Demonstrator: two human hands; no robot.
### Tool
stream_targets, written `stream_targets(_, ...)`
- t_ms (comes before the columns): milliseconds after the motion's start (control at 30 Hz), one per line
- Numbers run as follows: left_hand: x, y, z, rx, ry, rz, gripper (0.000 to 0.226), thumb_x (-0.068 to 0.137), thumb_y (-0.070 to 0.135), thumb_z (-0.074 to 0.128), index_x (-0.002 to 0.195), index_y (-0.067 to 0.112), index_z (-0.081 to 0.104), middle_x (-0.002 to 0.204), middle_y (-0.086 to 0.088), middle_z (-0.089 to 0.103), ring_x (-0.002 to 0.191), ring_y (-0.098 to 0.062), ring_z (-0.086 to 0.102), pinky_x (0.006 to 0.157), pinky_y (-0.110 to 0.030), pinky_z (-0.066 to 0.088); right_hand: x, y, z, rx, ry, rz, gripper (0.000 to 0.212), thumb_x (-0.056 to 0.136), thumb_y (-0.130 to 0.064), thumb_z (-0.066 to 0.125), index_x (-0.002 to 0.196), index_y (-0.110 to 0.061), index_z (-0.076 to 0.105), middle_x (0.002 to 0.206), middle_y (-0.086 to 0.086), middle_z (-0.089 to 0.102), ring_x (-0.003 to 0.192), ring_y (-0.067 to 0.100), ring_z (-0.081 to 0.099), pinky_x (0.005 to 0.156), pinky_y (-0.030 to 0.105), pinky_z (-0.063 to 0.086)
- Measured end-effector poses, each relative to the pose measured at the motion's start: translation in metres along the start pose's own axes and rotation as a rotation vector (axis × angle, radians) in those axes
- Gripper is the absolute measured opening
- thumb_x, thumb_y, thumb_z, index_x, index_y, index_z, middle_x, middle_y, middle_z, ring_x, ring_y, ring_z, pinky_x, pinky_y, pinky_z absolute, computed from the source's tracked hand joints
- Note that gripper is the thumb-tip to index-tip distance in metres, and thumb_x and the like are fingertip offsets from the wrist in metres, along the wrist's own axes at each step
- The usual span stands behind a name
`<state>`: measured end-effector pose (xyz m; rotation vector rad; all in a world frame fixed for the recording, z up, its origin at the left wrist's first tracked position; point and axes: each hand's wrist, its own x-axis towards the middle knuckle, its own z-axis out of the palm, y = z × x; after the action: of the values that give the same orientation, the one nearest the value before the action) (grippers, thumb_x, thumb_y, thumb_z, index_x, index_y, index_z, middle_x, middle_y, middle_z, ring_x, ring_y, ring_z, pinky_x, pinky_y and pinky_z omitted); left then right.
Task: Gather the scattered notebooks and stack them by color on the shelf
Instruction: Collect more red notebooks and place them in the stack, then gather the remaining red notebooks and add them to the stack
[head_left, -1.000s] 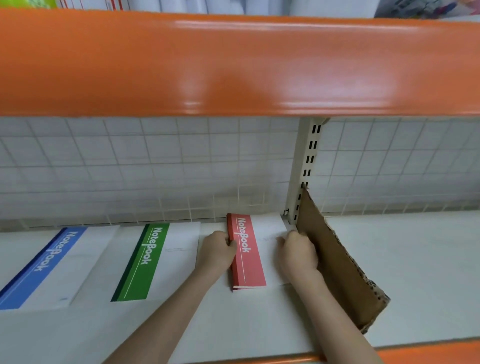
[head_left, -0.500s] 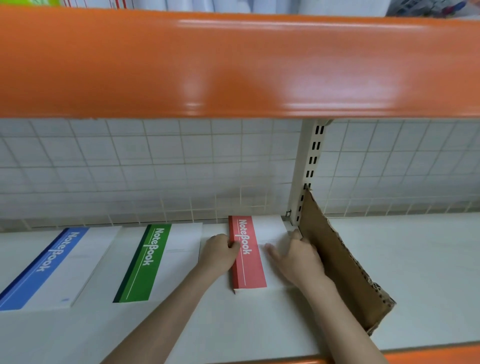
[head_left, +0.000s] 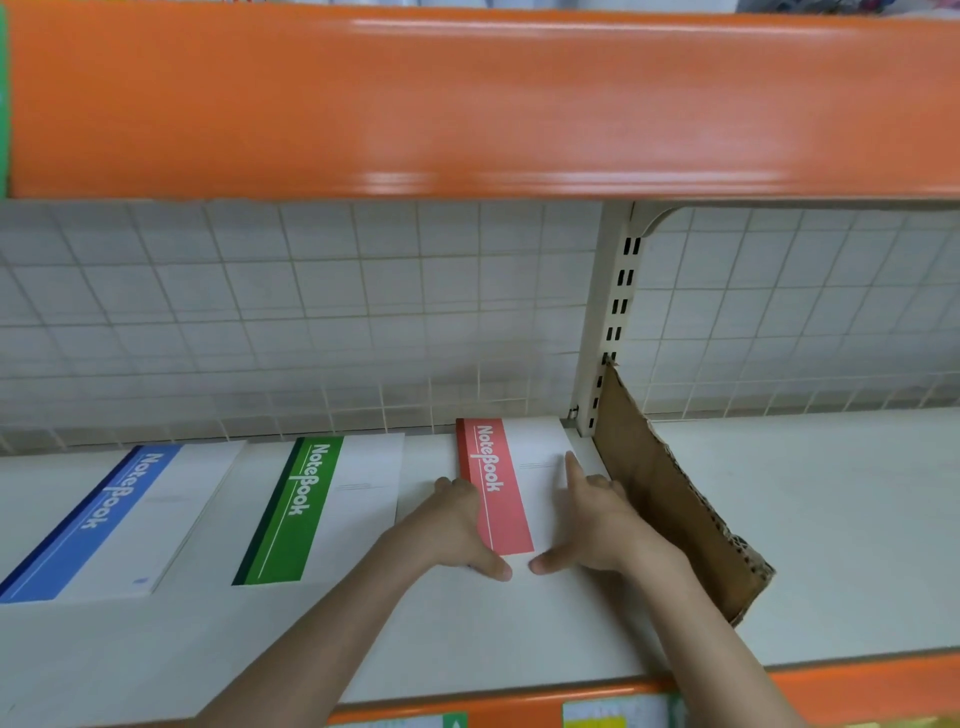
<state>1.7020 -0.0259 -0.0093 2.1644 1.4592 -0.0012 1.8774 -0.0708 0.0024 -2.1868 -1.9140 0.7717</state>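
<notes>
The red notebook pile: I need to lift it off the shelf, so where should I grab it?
Grip the red notebook pile at its near short edge, coming from the front. It lies flat, the cardboard divider crowds its right side, and the wire back blocks the far end. The left hand and right hand already flank that near edge.

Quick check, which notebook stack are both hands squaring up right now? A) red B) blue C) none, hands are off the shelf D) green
A: the left hand and right hand press against either side of the red notebook stack, next to the cardboard divider.
</notes>
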Motion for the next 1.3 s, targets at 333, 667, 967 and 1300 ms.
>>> stream_targets(333,-0.001,0.0,0.002,-0.144,0.033,0.019,0.052,0.06,0.029,0.084,0.103,0.013,0.06,0.104,-0.009,0.058,0.098,-0.018,0.054,0.079,-0.032,0.055,0.005,-0.001,0.0,-0.018,-0.016,0.013,0.136,0.061,-0.044,0.084,0.149,-0.013,-0.015,0.147,0.012,0.025,0.139,0.03,0.012,0.107,0.037,0.03)
stream_targets(667,-0.006,0.0,0.006,-0.149,0.075,0.026,0.054,0.064,0.033,0.084,0.11,0.016,0.059,0.106,-0.005,0.052,0.108,-0.019,0.043,0.08,-0.028,0.047,0.006,-0.003,0.0,-0.001,-0.044,0.045,0.141,0.061,-0.044,0.085,0.147,-0.018,-0.023,0.152,0.012,0.014,0.143,0.031,0.001,0.108,0.042,0.028)
stream_targets(967,-0.036,-0.032,-0.014,-0.288,0.195,-0.05,0.063,0.091,0.055,0.047,0.139,0.014,0.039,0.132,-0.004,0.047,0.114,-0.014,0.049,0.083,-0.025,0.04,-0.002,-0.035,0.001,0.023,0.233,-0.118,0.084,0.087,-0.067,0.041,0.146,-0.007,0.029,0.154,0.015,0.023,0.144,0.03,0.017,0.115,0.04,0.021)
stream_targets(1300,-0.13,-0.126,-0.046,-0.12,0.591,-0.164,0.027,0.097,0.025,0.05,0.119,0.012,0.059,0.111,-0.007,0.058,0.1,-0.02,0.058,0.088,-0.031,0.047,-0.008,-0.164,0.066,-0.033,0.114,-0.535,0.039,0.095,-0.034,0.05,0.13,-0.018,0.053,0.133,0.004,0.051,0.12,0.022,0.051,0.097,0.033,0.044)
